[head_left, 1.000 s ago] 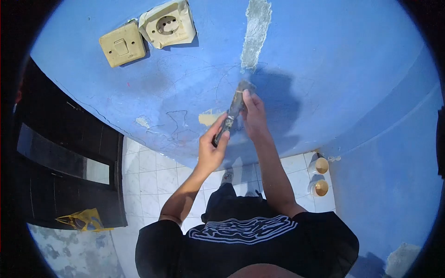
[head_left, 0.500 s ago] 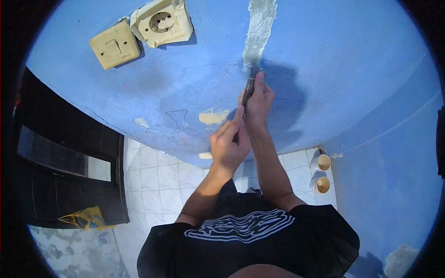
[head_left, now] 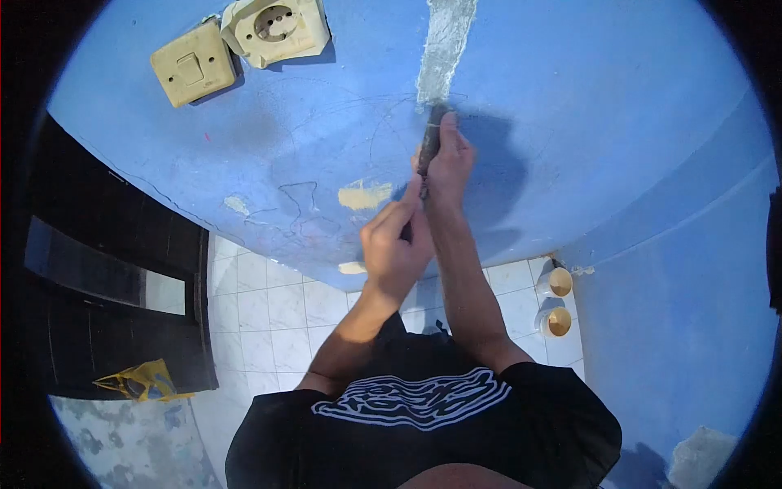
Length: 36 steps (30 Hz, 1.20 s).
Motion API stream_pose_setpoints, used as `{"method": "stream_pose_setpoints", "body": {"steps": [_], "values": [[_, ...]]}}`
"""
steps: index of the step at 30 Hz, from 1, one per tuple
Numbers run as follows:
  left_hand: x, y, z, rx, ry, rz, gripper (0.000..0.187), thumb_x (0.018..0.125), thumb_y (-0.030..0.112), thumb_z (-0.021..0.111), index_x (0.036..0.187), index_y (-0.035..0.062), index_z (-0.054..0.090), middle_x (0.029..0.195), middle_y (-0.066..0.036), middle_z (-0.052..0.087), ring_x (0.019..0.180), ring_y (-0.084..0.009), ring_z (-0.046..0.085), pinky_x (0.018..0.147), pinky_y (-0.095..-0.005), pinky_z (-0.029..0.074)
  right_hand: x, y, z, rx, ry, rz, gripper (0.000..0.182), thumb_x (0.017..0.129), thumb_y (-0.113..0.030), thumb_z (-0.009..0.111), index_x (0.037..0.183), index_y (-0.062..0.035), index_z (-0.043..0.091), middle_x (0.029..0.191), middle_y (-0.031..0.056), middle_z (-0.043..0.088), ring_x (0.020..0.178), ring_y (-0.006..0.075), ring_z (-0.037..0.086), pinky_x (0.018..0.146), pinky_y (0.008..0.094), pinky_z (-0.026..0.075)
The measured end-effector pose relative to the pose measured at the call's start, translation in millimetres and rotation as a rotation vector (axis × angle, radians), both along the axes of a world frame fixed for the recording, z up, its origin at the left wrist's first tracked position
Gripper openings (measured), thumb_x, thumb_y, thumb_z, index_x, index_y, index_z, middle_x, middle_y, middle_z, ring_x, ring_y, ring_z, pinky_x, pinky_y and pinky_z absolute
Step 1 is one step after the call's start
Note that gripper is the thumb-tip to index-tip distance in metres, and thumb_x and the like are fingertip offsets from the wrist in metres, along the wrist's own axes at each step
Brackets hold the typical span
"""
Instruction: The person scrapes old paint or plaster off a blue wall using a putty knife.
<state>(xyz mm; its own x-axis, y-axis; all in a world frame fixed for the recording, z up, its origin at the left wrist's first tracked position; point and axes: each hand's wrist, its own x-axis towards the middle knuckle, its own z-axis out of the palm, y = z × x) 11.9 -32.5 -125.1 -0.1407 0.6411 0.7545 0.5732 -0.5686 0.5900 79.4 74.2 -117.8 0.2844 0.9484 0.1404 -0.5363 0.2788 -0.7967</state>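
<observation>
My right hand (head_left: 450, 167) is closed round a dark, worn, narrow tool (head_left: 429, 147), thumb pointing up along it. The tool's upper end meets the bottom of a rough grey strip (head_left: 444, 49) on the blue wall (head_left: 570, 106). Lower down, my left hand (head_left: 393, 248) has its fingers curled, the index finger reaching up to the tool's lower end. Something dark shows between its thumb and fingers, in line with the tool. My hands hide part of the tool, and its exact kind is unclear.
Upper left on the wall are a light switch (head_left: 191, 69) and a tilted socket (head_left: 277, 28). Cream patches (head_left: 364, 195) mark the wall beside my hands. Two tubs (head_left: 555, 322) stand on the tiled floor (head_left: 265, 314) at right. A yellow bag (head_left: 147, 381) lies by dark furniture at left.
The whole view has shifted slightly, so the wall and both hands appear a little further left and up. Both hands keep nearly the same hold at the strip's lower end.
</observation>
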Motion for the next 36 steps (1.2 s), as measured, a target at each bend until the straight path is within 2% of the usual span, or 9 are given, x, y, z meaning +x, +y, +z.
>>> {"method": "stream_pose_setpoints", "body": {"steps": [5, 9, 15, 19, 24, 26, 30, 33, 36], "values": [[5, 25, 33, 0.014, 0.111, -0.009, 0.031, 0.087, -0.006, 0.062, 0.117, -0.003, 0.07, 0.077, -0.019, 0.07, 0.06, -0.013, 0.062, 0.055, -0.0275, 0.047, 8, 19, 26, 0.15, 0.108, -0.114, 0.051, 0.103, -0.043, 0.053, 0.065, -0.008, 0.054, 0.055, -0.0018, 0.05, 0.046, 0.0076, 0.047, 0.042, 0.0278, 0.036], [7, 9, 40, -0.026, 0.123, -0.061, 0.03, 0.089, -0.005, 0.062, 0.118, -0.0034, 0.069, 0.082, -0.02, 0.072, 0.063, -0.0142, 0.065, 0.058, -0.0273, 0.05, 14, 1, 40, 0.081, 0.035, -0.113, 0.05, 0.103, -0.042, 0.052, 0.067, -0.0081, 0.055, 0.057, -0.0019, 0.05, 0.045, 0.008, 0.046, 0.042, 0.0278, 0.036], [-6, 1, -13, 0.022, 0.003, 0.032, 0.031, 0.089, -0.005, 0.062, 0.119, -0.0024, 0.07, 0.077, -0.017, 0.071, 0.059, -0.0102, 0.058, 0.054, -0.027, 0.046, -12, -2, -8, 0.074, -0.068, -0.087, 0.044, 0.105, -0.031, 0.05, 0.068, -0.0056, 0.053, 0.061, -0.005, 0.045, 0.055, 0.0066, 0.039, 0.049, 0.0296, 0.032], [4, 12, -3, -0.032, -0.029, 0.06, 0.03, 0.09, -0.003, 0.062, 0.119, -0.0019, 0.07, 0.07, -0.011, 0.067, 0.057, -0.0054, 0.051, 0.051, -0.0239, 0.041, -7, 14, -11, 0.204, -0.105, -0.149, 0.046, 0.105, -0.031, 0.05, 0.068, -0.0039, 0.052, 0.061, -0.0047, 0.047, 0.056, 0.0064, 0.039, 0.05, 0.0295, 0.032], [12, 11, -5, 0.033, -0.047, 0.036, 0.03, 0.091, -0.001, 0.062, 0.12, -0.0015, 0.07, 0.064, -0.005, 0.06, 0.054, -0.0034, 0.043, 0.048, -0.0228, 0.036, 10, 6, 2, 0.029, -0.143, -0.046, 0.05, 0.106, -0.034, 0.05, 0.065, -0.0033, 0.05, 0.058, -0.005, 0.044, 0.056, 0.0066, 0.038, 0.05, 0.03, 0.031], [9, -5, -8, -0.12, -0.076, 0.093, 0.03, 0.091, -0.001, 0.061, 0.12, -0.0022, 0.07, 0.063, -0.007, 0.059, 0.055, -0.0044, 0.043, 0.049, -0.0245, 0.037, -1, 5, -6, 0.09, -0.126, -0.138, 0.051, 0.105, -0.034, 0.051, 0.064, -0.0038, 0.05, 0.057, -0.0057, 0.043, 0.054, 0.0063, 0.037, 0.048, 0.0307, 0.03], [23, 6, 9, -0.079, -0.061, 0.091, 0.031, 0.09, -0.002, 0.061, 0.119, -0.0026, 0.069, 0.077, -0.016, 0.072, 0.063, -0.0057, 0.057, 0.056, -0.0226, 0.044, 8, 11, 9, 0.088, -0.098, -0.094, 0.05, 0.104, -0.035, 0.054, 0.065, -0.0042, 0.051, 0.059, -0.0054, 0.045, 0.056, 0.0057, 0.038, 0.049, 0.0289, 0.031], [13, 10, -2, 0.042, -0.035, 0.055, 0.032, 0.089, -0.002, 0.062, 0.12, -0.0024, 0.069, 0.077, -0.016, 0.071, 0.06, -0.0067, 0.056, 0.055, -0.0229, 0.044, 3, 10, 7, 0.065, -0.034, -0.043, 0.051, 0.104, -0.036, 0.055, 0.065, -0.0044, 0.052, 0.06, -0.0054, 0.044, 0.057, 0.0054, 0.038, 0.05, 0.0283, 0.031], [3, 1, 1, -0.066, -0.068, 0.062, 0.032, 0.09, -0.002, 0.062, 0.121, -0.0025, 0.068, 0.076, -0.017, 0.068, 0.058, -0.0088, 0.055, 0.054, -0.0235, 0.043, -4, 13, 9, 0.108, -0.029, -0.106, 0.052, 0.104, -0.038, 0.054, 0.065, -0.0043, 0.053, 0.06, -0.0059, 0.044, 0.057, 0.0053, 0.038, 0.049, 0.0285, 0.03]]}}
